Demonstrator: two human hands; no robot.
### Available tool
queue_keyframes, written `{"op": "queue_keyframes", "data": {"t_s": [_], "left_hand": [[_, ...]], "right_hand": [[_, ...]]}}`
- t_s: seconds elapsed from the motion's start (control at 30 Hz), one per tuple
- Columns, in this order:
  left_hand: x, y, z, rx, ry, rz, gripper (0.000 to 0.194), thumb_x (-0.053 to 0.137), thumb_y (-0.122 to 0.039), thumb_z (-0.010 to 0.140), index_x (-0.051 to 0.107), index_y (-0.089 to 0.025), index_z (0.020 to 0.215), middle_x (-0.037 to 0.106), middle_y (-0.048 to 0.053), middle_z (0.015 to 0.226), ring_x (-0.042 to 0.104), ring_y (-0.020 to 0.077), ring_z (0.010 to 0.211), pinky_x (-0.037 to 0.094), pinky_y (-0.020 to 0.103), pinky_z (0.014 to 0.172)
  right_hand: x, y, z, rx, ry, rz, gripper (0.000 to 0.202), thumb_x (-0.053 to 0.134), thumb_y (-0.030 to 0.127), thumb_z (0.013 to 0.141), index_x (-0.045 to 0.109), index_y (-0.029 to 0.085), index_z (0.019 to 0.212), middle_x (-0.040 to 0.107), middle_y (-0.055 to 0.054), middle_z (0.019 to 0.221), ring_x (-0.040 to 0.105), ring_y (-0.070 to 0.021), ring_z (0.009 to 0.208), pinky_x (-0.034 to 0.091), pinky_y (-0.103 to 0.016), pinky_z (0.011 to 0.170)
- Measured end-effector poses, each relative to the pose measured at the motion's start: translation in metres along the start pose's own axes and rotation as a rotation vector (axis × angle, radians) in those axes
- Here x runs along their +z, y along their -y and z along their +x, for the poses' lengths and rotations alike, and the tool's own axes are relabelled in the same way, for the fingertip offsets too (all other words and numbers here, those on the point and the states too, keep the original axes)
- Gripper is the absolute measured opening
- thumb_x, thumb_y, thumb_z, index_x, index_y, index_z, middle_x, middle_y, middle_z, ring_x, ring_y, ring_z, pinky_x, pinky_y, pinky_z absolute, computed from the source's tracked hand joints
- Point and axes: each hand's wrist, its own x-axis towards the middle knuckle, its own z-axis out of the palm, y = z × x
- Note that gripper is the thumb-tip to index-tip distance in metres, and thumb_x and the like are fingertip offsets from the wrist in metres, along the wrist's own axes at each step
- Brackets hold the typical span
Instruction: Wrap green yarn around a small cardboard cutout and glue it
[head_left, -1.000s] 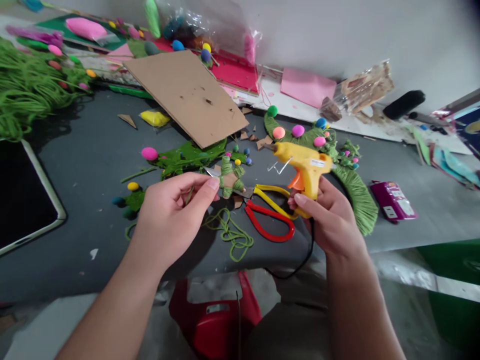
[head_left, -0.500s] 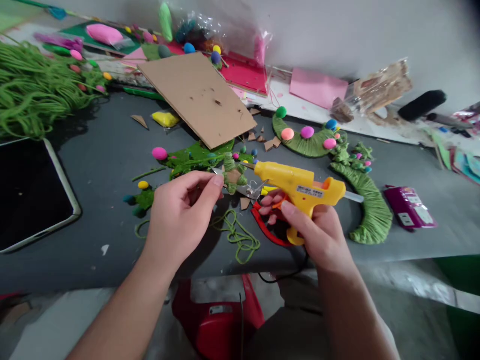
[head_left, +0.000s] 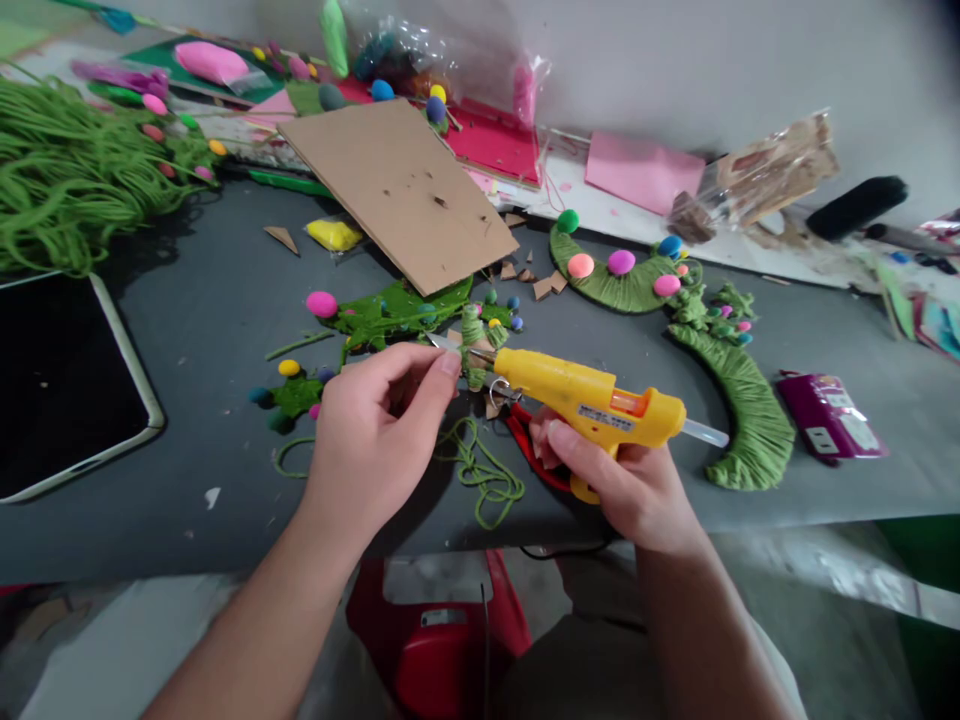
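A small cardboard star partly wrapped in green yarn [head_left: 472, 322] is pinched between the thumb and fingers of my left hand [head_left: 386, 430]. My right hand [head_left: 630, 480] is wrapped around a yellow hot glue gun [head_left: 574, 385], a clear glue stick [head_left: 706, 432] poking out of its back. The gun's nozzle is at the star's bare cardboard middle; whether it touches I cannot tell. Below the star, scissors with red handles [head_left: 525, 440] lie on the table, partly hidden by the gun and my right hand. A loose green yarn strand [head_left: 484, 480] lies between my hands.
A cardboard sheet [head_left: 405, 190] lies behind my hands. To the right are yarn-wrapped crescents [head_left: 757, 410] with pompoms and a purple packet [head_left: 831, 418]. On the left sit a tablet [head_left: 67, 390] and a heap of green yarn [head_left: 82, 170]. A red stool [head_left: 439, 640] stands below the table edge.
The glue gun has moved left and slightly down, bringing its nozzle over the star's middle. My right fingers have closed further around the trigger. My left hand still pinches the star.
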Motion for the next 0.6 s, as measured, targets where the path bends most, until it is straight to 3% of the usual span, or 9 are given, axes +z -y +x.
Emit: {"op": "queue_keyframes", "data": {"t_s": [0.23, 0.43, 0.6], "left_hand": [[0.0012, -0.0003, 0.0008, 0.003, 0.005, -0.005, 0.013, 0.070, -0.031, 0.091, 0.077, -0.023, 0.083, 0.074, -0.002, 0.075, 0.063, 0.0116, 0.062, 0.046, 0.022, 0.052], [0.0005, 0.0007, -0.0005, 0.007, -0.001, 0.013, 0.013, 0.070, -0.032, 0.092, 0.077, -0.024, 0.085, 0.074, -0.002, 0.075, 0.062, 0.0121, 0.062, 0.046, 0.022, 0.052], [0.0003, 0.0008, -0.0007, 0.008, -0.003, 0.001, 0.013, 0.069, -0.031, 0.091, 0.077, -0.024, 0.084, 0.075, -0.001, 0.077, 0.064, 0.0129, 0.064, 0.048, 0.023, 0.054]], "right_hand": [[0.0022, 0.0028, 0.0016, -0.014, -0.004, -0.007, 0.012, 0.071, 0.035, 0.094, 0.077, 0.028, 0.100, 0.068, 0.000, 0.087, 0.067, -0.0130, 0.081, 0.060, -0.024, 0.081], [0.0013, 0.0017, 0.0011, -0.040, 0.019, -0.067, 0.022, 0.068, 0.038, 0.097, 0.076, 0.032, 0.116, 0.062, 0.001, 0.081, 0.063, -0.0116, 0.074, 0.059, -0.024, 0.083], [0.0026, 0.0055, 0.0022, -0.053, 0.021, -0.142, 0.025, 0.065, 0.041, 0.098, 0.074, 0.030, 0.118, 0.057, 0.001, 0.075, 0.060, -0.0126, 0.070, 0.059, -0.027, 0.082]]}}
